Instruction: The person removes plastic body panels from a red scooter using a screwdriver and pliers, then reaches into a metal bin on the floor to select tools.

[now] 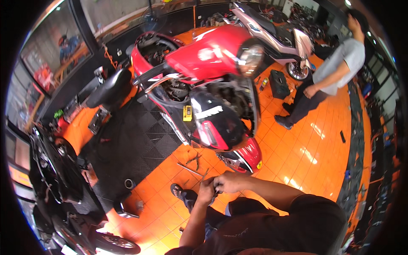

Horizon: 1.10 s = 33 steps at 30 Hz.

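My left hand (206, 191) and my right hand (231, 182) are close together in front of my body. Both have their fingers curled around a small dark thing, mostly hidden by the fingers. A thin pointed metal piece (205, 174) sticks up beside my left hand; whether it is held or lies behind, I cannot tell. On the orange floor just past my hands lie a long thin rod (189, 169) and a dark plier-like tool (196, 161). Ahead stands a red scooter (204, 53) with parts opened up, and a rounded black and red piece (221, 123) on its near side.
A yellow box (187, 113) rests on the scooter. A black mat (136, 140) covers the floor at left, near a dark motorcycle (55, 170). At right a person in a grey shirt (342, 63) stands by a black toolbox (279, 85) and a pale scooter (272, 36).
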{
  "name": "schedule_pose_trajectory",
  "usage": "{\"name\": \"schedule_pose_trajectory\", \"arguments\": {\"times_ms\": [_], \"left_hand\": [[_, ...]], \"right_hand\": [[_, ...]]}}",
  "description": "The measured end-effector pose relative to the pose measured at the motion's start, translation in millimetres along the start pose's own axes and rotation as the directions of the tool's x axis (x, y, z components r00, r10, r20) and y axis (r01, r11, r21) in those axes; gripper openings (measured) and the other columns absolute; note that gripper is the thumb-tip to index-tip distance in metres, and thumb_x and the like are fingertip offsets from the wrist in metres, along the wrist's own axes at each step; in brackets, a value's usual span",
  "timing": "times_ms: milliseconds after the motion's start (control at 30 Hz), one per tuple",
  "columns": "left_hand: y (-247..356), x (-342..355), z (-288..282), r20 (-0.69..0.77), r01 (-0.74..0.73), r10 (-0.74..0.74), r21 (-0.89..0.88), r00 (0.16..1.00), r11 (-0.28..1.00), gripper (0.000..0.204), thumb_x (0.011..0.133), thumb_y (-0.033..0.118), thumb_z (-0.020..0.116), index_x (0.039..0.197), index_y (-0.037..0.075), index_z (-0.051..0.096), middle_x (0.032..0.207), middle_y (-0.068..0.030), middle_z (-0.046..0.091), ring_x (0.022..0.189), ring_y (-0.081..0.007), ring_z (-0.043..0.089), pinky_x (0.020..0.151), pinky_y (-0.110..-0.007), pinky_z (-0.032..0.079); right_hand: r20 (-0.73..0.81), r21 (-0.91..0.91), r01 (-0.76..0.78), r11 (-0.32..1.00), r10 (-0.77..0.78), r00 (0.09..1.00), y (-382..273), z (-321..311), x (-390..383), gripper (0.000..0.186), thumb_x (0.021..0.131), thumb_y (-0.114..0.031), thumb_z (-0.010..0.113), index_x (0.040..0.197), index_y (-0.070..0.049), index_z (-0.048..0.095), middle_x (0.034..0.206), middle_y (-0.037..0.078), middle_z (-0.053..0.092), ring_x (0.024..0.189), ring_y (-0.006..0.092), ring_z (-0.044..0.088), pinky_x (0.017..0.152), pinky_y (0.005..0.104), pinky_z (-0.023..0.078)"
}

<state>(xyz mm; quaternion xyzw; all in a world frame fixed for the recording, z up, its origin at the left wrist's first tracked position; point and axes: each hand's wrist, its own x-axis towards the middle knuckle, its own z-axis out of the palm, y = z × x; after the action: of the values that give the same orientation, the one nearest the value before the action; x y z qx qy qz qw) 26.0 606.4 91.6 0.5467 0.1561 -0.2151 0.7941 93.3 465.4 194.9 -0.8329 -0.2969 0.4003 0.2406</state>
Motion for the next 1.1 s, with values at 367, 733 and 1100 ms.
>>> {"name": "schedule_pose_trajectory", "arguments": {"times_ms": [367, 733, 1100], "left_hand": [[35.4, -5.7, 276.2, 0.406, 0.233, 0.019, -0.561, 0.914, 0.794, 0.031, 0.097, 0.021, 0.047, 0.123, 0.005, 0.052, 0.087, 0.0001, 0.055, 0.065, -0.0118, 0.051, 0.057, -0.024, 0.041], [84.8, 12.1, 316.0, 0.291, 0.081, 0.118, -0.591, 0.949, 0.803, 0.019, 0.097, 0.019, 0.053, 0.110, 0.007, 0.057, 0.109, -0.0051, 0.064, 0.112, -0.0237, 0.059, 0.102, -0.041, 0.045], [141.0, 56.2, 240.6, 0.165, 0.050, 0.071, -0.632, 0.984, 0.773, 0.017, 0.093, 0.022, 0.059, 0.107, 0.012, 0.058, 0.106, -0.0027, 0.065, 0.110, -0.0227, 0.059, 0.099, -0.041, 0.045]], "right_hand": [[-0.427, 0.743, 0.129, 0.657, 0.316, 0.847, 85.6, 52.5, -287.7, 0.080, 0.087, -0.032, 0.068, 0.148, -0.004, 0.025, 0.110, 0.017, 0.064, 0.100, 0.0223, 0.062, 0.088, 0.0311, 0.048], [-0.856, 0.341, 0.066, 0.938, 0.280, 0.434, 102.3, 16.1, -358.9, 0.053, 0.084, -0.023, 0.068, 0.131, -0.004, 0.053, 0.095, 0.015, 0.063, 0.080, 0.0268, 0.063, 0.072, 0.0357, 0.049], [-0.830, 0.177, 0.041, 0.983, 0.127, 0.542, 96.6, -76.8, -292.5, 0.048, 0.082, -0.018, 0.069, 0.126, -0.003, 0.057, 0.078, 0.009, 0.056, 0.066, 0.0190, 0.054, 0.062, 0.0310, 0.045]]}}
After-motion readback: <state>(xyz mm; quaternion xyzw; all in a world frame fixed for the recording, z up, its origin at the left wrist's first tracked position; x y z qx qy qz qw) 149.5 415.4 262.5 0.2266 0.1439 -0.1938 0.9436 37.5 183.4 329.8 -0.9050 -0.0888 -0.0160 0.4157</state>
